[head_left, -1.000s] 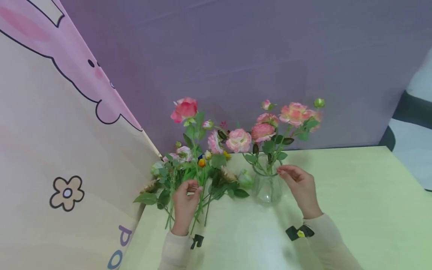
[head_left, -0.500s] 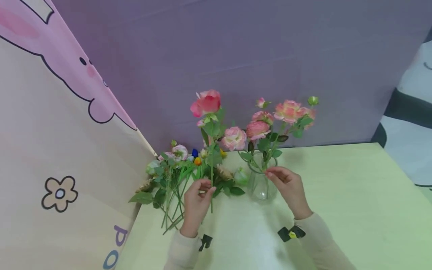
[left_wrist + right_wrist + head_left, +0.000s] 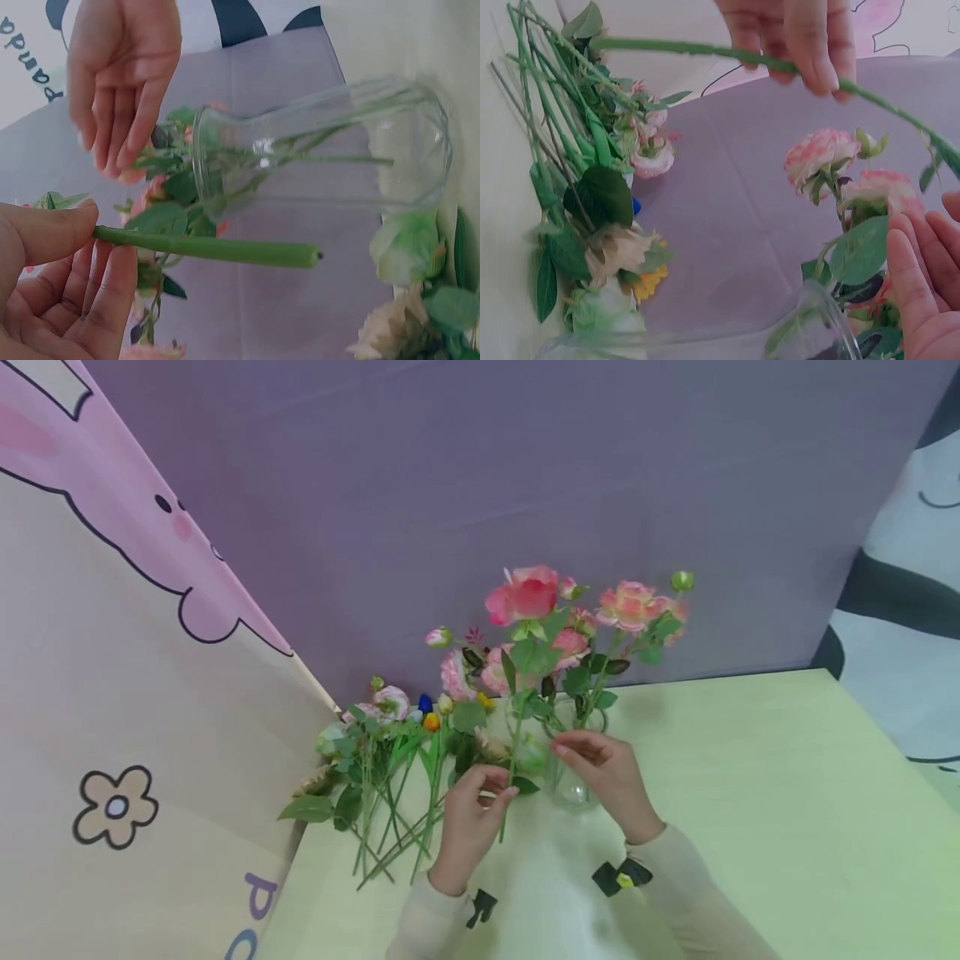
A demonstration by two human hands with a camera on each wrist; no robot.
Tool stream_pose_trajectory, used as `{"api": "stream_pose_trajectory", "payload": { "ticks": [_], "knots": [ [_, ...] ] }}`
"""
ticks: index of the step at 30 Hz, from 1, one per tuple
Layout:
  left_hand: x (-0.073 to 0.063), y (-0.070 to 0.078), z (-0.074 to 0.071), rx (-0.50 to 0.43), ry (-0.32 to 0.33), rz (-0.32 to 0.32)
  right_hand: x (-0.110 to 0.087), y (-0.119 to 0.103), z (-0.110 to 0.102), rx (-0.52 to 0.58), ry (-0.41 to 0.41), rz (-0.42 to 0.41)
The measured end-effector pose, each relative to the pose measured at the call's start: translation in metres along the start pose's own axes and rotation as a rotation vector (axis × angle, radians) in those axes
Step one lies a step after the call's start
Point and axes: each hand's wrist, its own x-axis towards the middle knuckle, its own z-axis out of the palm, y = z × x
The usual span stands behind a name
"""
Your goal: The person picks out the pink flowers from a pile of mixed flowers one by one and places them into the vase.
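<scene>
My left hand (image 3: pixel 472 818) pinches the green stem (image 3: pixel 225 251) of a deep pink flower (image 3: pixel 528 593) between thumb and fingers. The bloom stands upright in the head view, while the stem's cut lower end hangs free beside the vase. A clear glass vase (image 3: pixel 573 789) stands just right of it, with several pink and peach flowers (image 3: pixel 633 606) in it, their stems crossing inside the glass. Close by the vase's rim is my right hand (image 3: pixel 607 777), fingers loosely extended and holding nothing. In the right wrist view, its fingers (image 3: pixel 915 262) lie near the leaves above the rim.
Left of the vase, a loose pile of flowers lies on the table (image 3: pixel 750 793), its bare stems (image 3: pixel 390 835) pointing toward me. A pale green bloom (image 3: pixel 409 247) and a beige one (image 3: pixel 397 322) lie close to the vase's base. A purple-grey backdrop (image 3: pixel 480 485) rises behind.
My left hand has carried the deep pink flower rightward, from over the pile to beside the vase. The right hand stays at the rim, and the head view has shifted slightly.
</scene>
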Motion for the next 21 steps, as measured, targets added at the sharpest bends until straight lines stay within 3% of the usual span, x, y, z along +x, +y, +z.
{"api": "stream_pose_trajectory", "payload": {
  "ticks": [8, 15, 21],
  "knots": [
    [0.002, 0.003, 0.014, -0.013, -0.078, 0.024, -0.003, -0.007, 0.009, -0.001, -0.008, 0.029],
    [0.006, 0.007, 0.021, 0.001, -0.087, 0.02, -0.002, -0.008, 0.012, 0.009, 0.006, 0.038],
    [0.004, 0.006, 0.027, -0.041, -0.104, -0.021, -0.008, -0.008, 0.012, 0.035, 0.041, 0.124]
  ]
}}
